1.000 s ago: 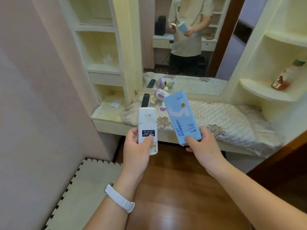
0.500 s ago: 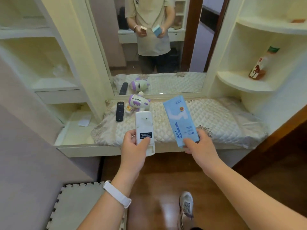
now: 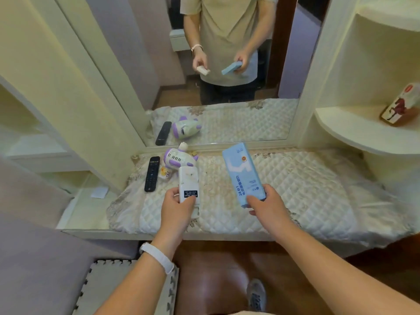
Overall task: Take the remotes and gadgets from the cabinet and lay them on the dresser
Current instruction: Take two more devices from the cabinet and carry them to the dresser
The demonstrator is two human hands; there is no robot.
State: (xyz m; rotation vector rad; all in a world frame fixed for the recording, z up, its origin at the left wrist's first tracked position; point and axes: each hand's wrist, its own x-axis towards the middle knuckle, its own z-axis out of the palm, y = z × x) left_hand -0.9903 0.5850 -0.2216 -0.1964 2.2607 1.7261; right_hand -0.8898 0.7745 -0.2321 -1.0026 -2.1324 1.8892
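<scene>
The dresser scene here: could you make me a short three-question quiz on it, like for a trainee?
1. True or false: the black remote already lies on the quilted cover.
2. What does the right hand hold? A) blue box B) bottle C) purple-and-white toy
3. Fill in: the left hand holds a ____ remote.

Key: 1 true; 2 A; 3 white.

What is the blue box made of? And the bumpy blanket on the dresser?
The blue box looks like thin cardboard: flat printed faces, sharp folded edges, a slight sheen. The cover on the dresser looks like quilted fabric, probably padded: stitched diamond pattern, soft puffy squares, floral trim at its edge.
</scene>
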